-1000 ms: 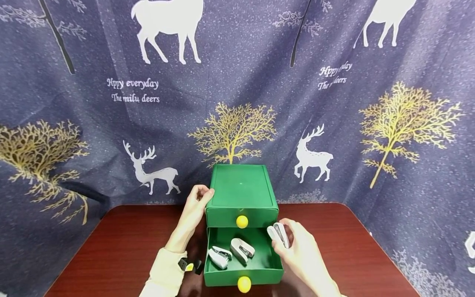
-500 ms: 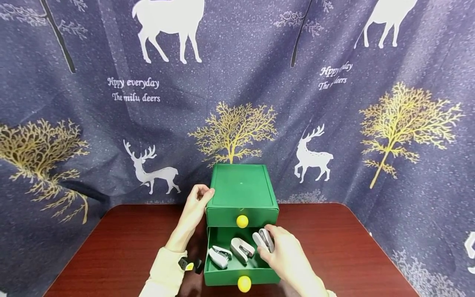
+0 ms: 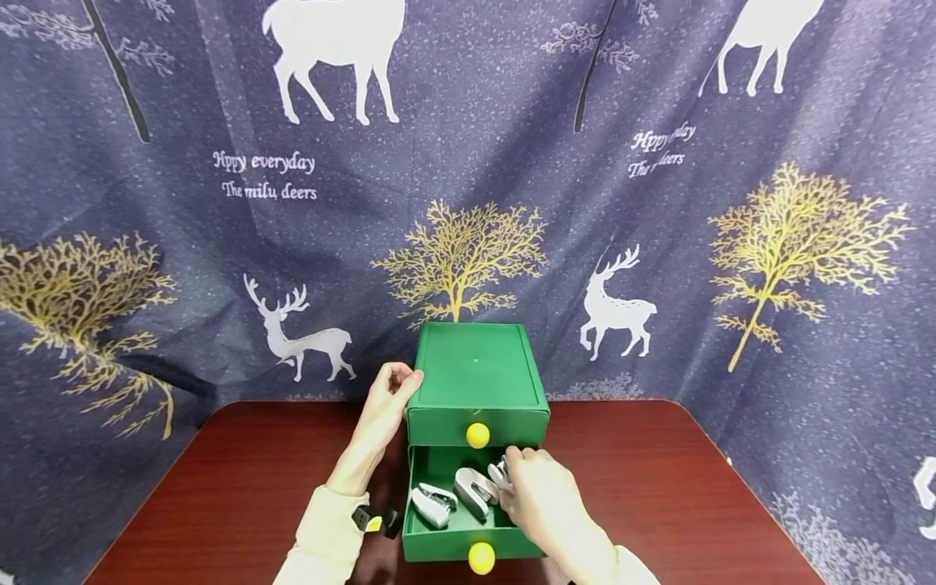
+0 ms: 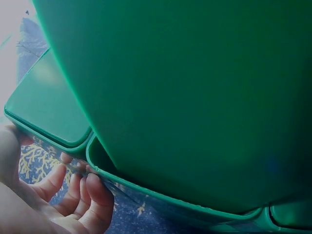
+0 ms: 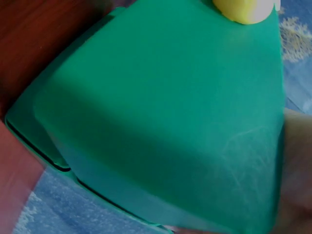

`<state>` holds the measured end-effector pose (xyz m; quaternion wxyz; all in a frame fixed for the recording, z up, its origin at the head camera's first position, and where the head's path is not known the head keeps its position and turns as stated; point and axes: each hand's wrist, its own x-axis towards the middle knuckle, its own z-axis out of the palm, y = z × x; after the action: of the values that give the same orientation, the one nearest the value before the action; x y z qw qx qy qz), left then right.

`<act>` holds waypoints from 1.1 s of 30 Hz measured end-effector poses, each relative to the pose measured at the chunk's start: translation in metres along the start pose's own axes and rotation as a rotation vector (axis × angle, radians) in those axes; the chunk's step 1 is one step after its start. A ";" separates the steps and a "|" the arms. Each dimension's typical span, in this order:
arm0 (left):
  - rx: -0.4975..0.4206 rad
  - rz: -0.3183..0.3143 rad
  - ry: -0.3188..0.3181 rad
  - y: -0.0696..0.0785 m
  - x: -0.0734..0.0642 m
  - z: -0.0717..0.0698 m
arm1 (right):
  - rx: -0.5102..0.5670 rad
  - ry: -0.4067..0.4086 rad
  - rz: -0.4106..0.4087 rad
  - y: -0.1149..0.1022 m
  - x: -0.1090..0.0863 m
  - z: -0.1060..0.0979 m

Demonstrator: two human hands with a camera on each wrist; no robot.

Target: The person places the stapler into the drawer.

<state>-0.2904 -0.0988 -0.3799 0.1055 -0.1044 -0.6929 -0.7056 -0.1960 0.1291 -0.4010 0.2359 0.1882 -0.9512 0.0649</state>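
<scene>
A green two-drawer cabinet (image 3: 475, 366) stands at mid-table, its lower drawer (image 3: 446, 546) pulled out. My left hand (image 3: 383, 402) rests at the cabinet's left side, thumb near the top edge; the left wrist view shows its fingertips against the side wall. My right hand (image 3: 544, 500) reaches into the right part of the drawer and holds a small white stapler (image 3: 498, 471), partly hidden by the fingers. To its left lie two similar staplers, a middle stapler (image 3: 474, 492) and a left stapler (image 3: 432, 505). In the right wrist view, the drawer front hides most of the hand.
The upper drawer (image 3: 439, 426) is closed and has a yellow knob (image 3: 478, 435); another yellow knob (image 3: 481, 558) is on the lower drawer. A dark red table (image 3: 643, 487) bears the cabinet. Behind hangs a blue cloth (image 3: 468, 162) printed with deer and trees.
My right hand has carried its stapler left from beside the drawer, over its right wall and down into it, close to the middle stapler. The left hand has stayed in place.
</scene>
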 end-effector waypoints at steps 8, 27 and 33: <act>-0.006 0.002 -0.004 -0.001 0.001 0.000 | -0.099 -0.033 0.003 -0.007 0.009 0.004; -0.013 -0.011 0.000 -0.001 0.000 0.000 | -0.160 -0.277 0.010 -0.005 0.018 0.005; -0.009 -0.004 -0.006 0.000 0.000 0.000 | -0.086 -0.248 0.033 -0.008 0.015 -0.006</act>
<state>-0.2900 -0.0988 -0.3805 0.1016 -0.1056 -0.6901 -0.7087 -0.2026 0.1181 -0.3884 0.1234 0.1690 -0.9778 0.0044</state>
